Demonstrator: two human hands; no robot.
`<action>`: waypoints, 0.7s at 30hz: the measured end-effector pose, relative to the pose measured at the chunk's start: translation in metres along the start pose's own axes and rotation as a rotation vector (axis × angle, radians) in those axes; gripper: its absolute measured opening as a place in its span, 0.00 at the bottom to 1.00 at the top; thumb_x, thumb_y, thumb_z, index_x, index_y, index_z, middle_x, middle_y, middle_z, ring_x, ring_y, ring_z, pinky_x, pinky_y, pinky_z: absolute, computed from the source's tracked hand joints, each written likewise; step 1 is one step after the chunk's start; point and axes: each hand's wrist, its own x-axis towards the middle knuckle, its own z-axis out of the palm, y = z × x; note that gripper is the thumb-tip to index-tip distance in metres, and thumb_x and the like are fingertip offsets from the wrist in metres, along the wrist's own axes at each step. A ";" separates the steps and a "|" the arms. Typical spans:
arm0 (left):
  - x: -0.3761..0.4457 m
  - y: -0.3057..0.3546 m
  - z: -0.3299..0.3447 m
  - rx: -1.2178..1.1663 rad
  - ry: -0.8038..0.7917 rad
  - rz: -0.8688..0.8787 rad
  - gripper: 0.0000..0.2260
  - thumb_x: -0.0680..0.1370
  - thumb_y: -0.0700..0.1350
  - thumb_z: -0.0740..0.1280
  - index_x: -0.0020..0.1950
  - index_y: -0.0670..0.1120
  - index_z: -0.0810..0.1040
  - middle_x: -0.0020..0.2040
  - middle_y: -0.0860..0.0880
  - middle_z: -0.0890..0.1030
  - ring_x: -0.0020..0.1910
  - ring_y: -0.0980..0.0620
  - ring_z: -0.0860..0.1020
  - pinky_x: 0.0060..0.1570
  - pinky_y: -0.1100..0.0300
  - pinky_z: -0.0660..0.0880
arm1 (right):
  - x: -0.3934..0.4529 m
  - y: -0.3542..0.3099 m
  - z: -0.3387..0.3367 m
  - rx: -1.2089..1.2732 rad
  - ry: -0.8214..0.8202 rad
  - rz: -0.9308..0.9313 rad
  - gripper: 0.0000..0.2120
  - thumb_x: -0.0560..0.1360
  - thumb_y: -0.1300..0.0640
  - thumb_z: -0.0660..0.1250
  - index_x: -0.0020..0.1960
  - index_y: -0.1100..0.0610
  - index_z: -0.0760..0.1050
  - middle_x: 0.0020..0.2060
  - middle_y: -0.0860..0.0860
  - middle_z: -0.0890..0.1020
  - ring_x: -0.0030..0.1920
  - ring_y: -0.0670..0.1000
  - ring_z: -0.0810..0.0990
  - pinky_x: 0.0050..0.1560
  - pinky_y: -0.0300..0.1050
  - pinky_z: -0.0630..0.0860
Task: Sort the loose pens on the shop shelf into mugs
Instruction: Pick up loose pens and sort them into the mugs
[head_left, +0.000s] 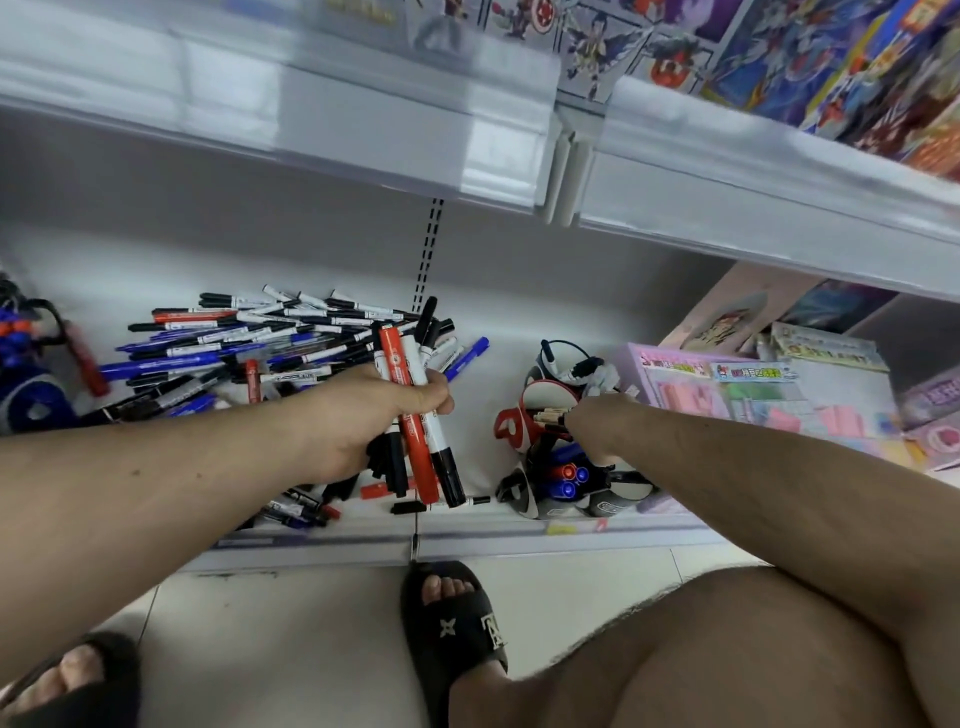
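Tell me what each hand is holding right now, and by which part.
The left hand grips a bundle of red and black marker pens around their barrels, mid-length. The right hand reaches at the red-and-white mug; whether it holds anything cannot be told.

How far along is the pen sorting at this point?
Early to midway. Done: the nearest mug holds several blue and red pens, and the red-and-white mug behind it holds a few. In hand: the left hand grips a bundle of markers, while the right hand reaches into the mugs. Left: the large pen pile at the back and strays near the shelf edge.
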 end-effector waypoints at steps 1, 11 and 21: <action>0.002 -0.001 0.001 0.003 0.003 0.003 0.08 0.75 0.45 0.71 0.52 0.45 0.82 0.50 0.51 0.85 0.56 0.54 0.76 0.70 0.45 0.61 | 0.000 -0.002 -0.001 0.032 -0.014 -0.006 0.11 0.76 0.57 0.67 0.57 0.57 0.80 0.52 0.55 0.83 0.44 0.53 0.77 0.45 0.46 0.75; 0.007 -0.001 -0.004 0.001 0.014 0.024 0.05 0.77 0.44 0.70 0.52 0.46 0.82 0.49 0.49 0.85 0.50 0.54 0.78 0.39 0.59 0.68 | -0.006 0.021 0.017 0.631 0.174 -0.102 0.14 0.73 0.59 0.73 0.58 0.53 0.83 0.50 0.48 0.84 0.50 0.50 0.82 0.54 0.44 0.78; 0.007 0.001 -0.007 -0.007 0.002 0.029 0.04 0.76 0.46 0.71 0.49 0.47 0.82 0.48 0.50 0.85 0.54 0.52 0.77 0.59 0.51 0.70 | -0.002 0.014 0.024 0.410 0.231 -0.127 0.14 0.77 0.51 0.69 0.61 0.49 0.82 0.54 0.47 0.84 0.52 0.48 0.80 0.44 0.38 0.73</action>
